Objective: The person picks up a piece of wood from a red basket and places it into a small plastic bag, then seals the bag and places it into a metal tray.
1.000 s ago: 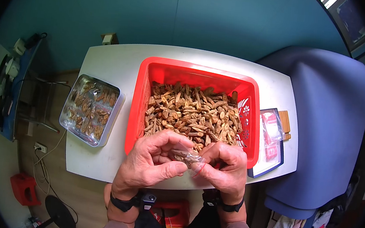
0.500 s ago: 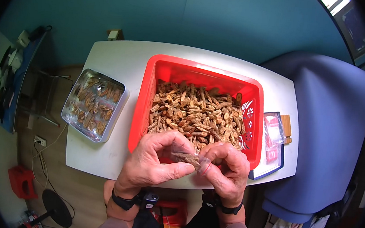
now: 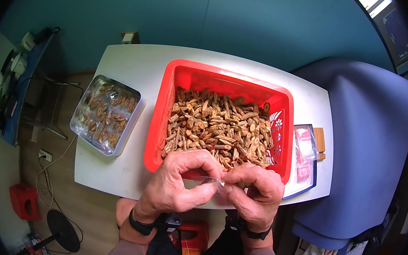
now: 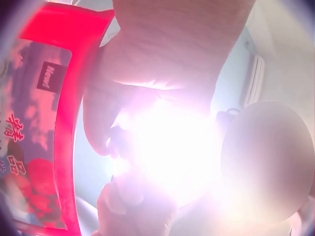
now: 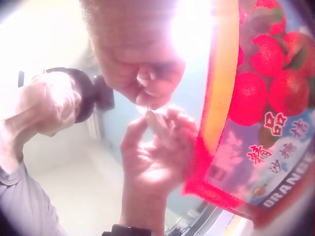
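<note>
Over the front edge of a red basket [image 3: 155,123], both hands pinch a small clear plastic bag [image 3: 214,181]. My left hand [image 3: 179,184] grips one side of it between thumb and bent fingers. The right hand [image 3: 256,191] nips its other end, fingertips close against the left ones. Fingers hide most of the bag, including its contents. Brown dried root-like slices [image 3: 213,128] fill the basket behind the hands. In the right wrist view the bag [image 5: 156,123] shows as a thin pale fold; glare washes out the middle of the left wrist view.
Left on the white table [image 3: 131,61] is a metal tin [image 3: 132,128] of filled clear bags [image 3: 104,115]. To the right, a blue-edged box [image 3: 301,190] carries red-and-clear bags [image 3: 304,152] beside a wooden block [image 3: 319,141]. A large blue-covered object [image 3: 359,142] adjoins the table's right side.
The bag has turned between the hands, so its brown slices no longer show. The left and right fingertips have come together at its end.
</note>
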The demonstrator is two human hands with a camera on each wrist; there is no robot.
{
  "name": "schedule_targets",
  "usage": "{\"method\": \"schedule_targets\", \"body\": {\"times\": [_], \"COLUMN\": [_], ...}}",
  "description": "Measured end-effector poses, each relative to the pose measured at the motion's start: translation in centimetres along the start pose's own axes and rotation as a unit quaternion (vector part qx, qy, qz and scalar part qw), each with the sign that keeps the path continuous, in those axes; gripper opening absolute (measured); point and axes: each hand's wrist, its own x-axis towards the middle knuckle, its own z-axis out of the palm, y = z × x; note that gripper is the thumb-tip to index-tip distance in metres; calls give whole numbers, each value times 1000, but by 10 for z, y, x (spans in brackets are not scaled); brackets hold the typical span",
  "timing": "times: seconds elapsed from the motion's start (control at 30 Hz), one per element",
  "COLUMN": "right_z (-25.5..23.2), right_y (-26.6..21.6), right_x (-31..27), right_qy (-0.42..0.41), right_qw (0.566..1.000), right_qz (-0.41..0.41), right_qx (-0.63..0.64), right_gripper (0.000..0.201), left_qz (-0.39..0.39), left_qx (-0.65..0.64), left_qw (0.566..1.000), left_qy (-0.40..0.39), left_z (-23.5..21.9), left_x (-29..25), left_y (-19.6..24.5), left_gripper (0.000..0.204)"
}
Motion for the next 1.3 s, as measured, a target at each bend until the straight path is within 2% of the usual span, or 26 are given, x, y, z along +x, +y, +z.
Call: {"method": "schedule_targets", "body": {"times": [0.17,0.23,0.43,0.47,0.53,0.63,0.67,0.73,0.77,0.83,0.93,1.0,1.17,1.23,1.3], "right_z": [0,0,-2,0,7,7,5,-1,-1,0,-1,-1,-1,0,-1], "right_y": [4,3,4,2,-4,-6,-7,-8,-7,-3,0,-1,8,9,8], "right_x": [0,-1,-1,-1,-2,-1,1,6,7,9,9,9,5,2,2], "right_qy": [-6,7,10,10,65,66,65,2,2,-19,-1,3,11,30,32], "right_qw": [1000,998,998,998,982,969,970,997,997,998,1000,1000,1000,997,997], "right_qz": [-15,21,27,27,88,91,90,62,62,36,-1,7,4,51,55], "right_qx": [7,53,58,58,156,219,218,52,52,-42,-30,-20,13,53,54], "right_gripper": [17,16,22,22,25,30,30,28,28,21,13,11,8,9,10], "left_qz": [-31,-36,13,-7,-26,-41,-29,-16,-17,-19,-14,-9,-1,-11,31], "left_qx": [14,4,47,11,-25,-93,-115,-137,-156,-175,-165,-169,-115,-92,-43], "left_qw": [999,999,999,1000,999,994,992,989,986,982,984,985,992,994,995], "left_qy": [15,23,4,19,35,44,50,57,59,60,58,33,51,62,81], "left_z": [7,8,6,8,7,3,4,5,5,6,4,2,1,2,3], "left_x": [-2,-2,0,-1,-2,-3,-2,-2,-2,-1,-1,-1,-1,-1,2], "left_y": [6,6,1,-1,-1,0,-1,-2,-1,-1,0,3,-1,-2,-3], "left_gripper": [14,13,12,11,11,10,9,9,8,8,8,7,6,5,4]}}
